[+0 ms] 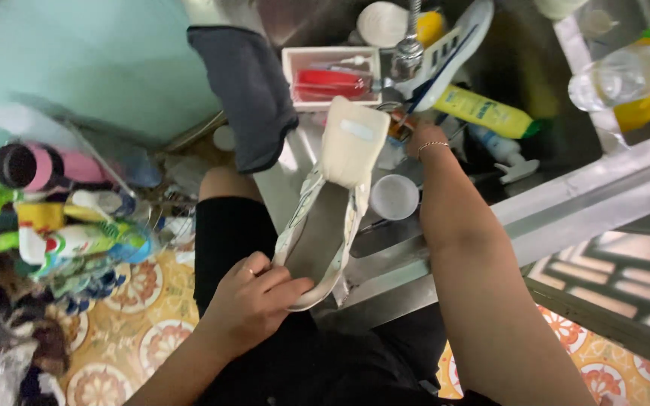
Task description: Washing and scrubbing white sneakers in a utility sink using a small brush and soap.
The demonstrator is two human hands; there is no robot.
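Left hand (pixel 253 297) closed around the heel end of a white shoe (pixel 332 210), thumb over the rim, fingers curled underneath. Shoe held above the lap and the front edge of a steel sink (pixel 566 203), opening facing up, grey insole showing, cream tongue (pixel 353 141) flipped forward. Long axis running from the heel near the body, lower left, up and slightly right toward the toe, pointing at the tap (pixel 409 45) and the sink basin. Toe end hidden under the tongue.

Right hand (pixel 415 139) reaching into the basin beyond the tongue, mostly covered by it; grip impossible to tell, only the wrist with a thin bracelet (pixel 432 144) showing.

Likely trouble: held by one end only, so a slip of the thumb on a wet rim probably tipping the toe down into the clutter. Close by there: a round white lid (pixel 394 197), a yellow bottle (pixel 490 111), a white tray (pixel 330 74) with a red item, and a second shoe (pixel 453 45) leaning by the tap. Reaching arm also passing close to these, so a knock quite possible. Dark cloth (pixel 248 90) draped over the sink's left edge, near enough to be dragged along.
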